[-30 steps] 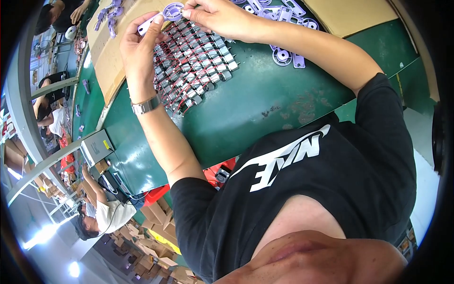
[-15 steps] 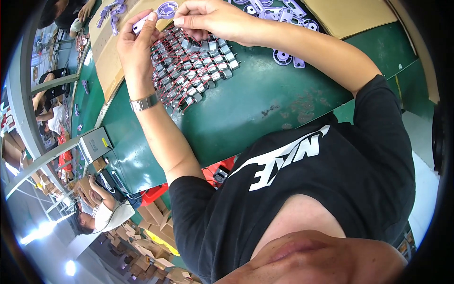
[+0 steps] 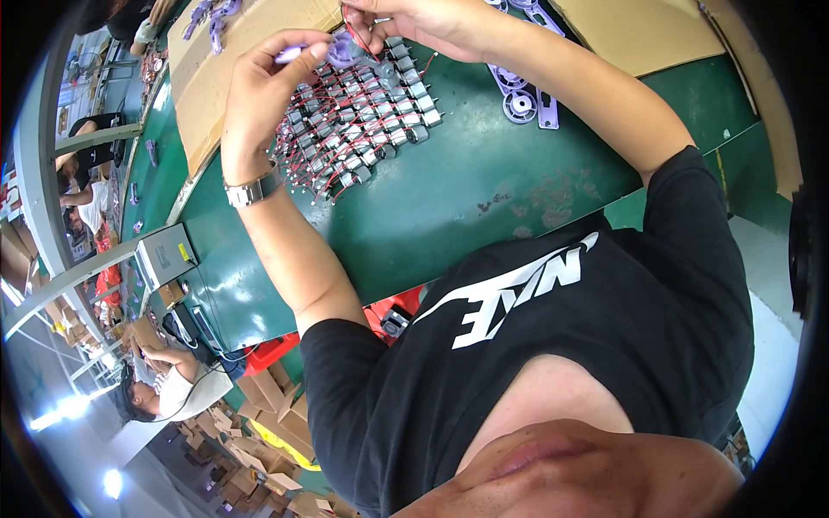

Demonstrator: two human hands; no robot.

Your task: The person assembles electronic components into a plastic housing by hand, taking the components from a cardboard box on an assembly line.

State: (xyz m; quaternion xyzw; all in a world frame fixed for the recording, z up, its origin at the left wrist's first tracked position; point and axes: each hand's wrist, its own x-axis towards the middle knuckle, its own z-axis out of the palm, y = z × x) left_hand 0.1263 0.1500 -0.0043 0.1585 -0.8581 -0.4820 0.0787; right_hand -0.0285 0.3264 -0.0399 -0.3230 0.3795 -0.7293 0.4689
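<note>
My left hand is closed on a purple plastic part with a round ring-like end, pinching its narrow end between thumb and fingers. Close by on the right, my right hand is closed with a thin red wire between its fingertips; whether a motor hangs from that wire I cannot tell. Below both hands, small silver motors with red wires lie in rows on the green table. More purple ring-ended parts lie beyond my right forearm.
Cardboard sheets lie at the right and along the left. Purple pieces rest on the left sheet. A grey metal box stands at the table's left side. A co-worker sits at lower left; others are farther up.
My left hand has turned and tilted the purple part, bringing it lower and rightward. My right hand has moved up and right, and a red wire now shows in its fingers.
</note>
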